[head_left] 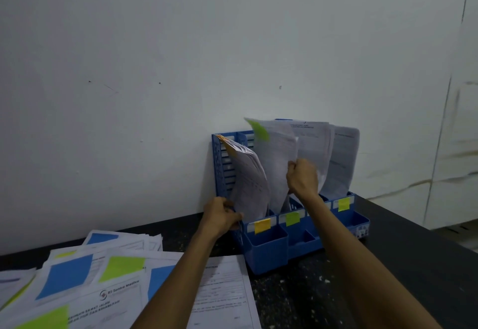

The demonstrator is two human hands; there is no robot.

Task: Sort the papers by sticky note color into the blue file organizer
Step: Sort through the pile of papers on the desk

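Now, at my far left the loose papers (103, 277) lie fanned in an untidy heap on the dark bench (388, 264), blue and green sticky notes showing on their top corners, and my left forearm crosses over the nearest sheets.

My left hand (222, 215) is at the left front corner of the blue file organizer (266, 251), which stands at the back of the bench against the white wall (155, 70). Its fingers (234, 216) are curled round that edge, right at the foot of the first stack; I cannot tell whether they also touch the paper. That orange-tabbed stack (248, 178) sits in the leftmost compartment, bowing forward, behind an orange label (262, 226) on the front.

Next along, my right hand (302, 176) pinches the right edge of a sheet (276, 163) between thumb and curled fingers. The sheet carries a green sticky note (260, 129) at its top, and its lower end is down in the second compartment, behind the green label (292, 218).

Right of my hand, more papers (315, 142) stand upright in the third compartment, and a last batch (344, 158) fills the fourth, above a yellow-green label (343, 204).
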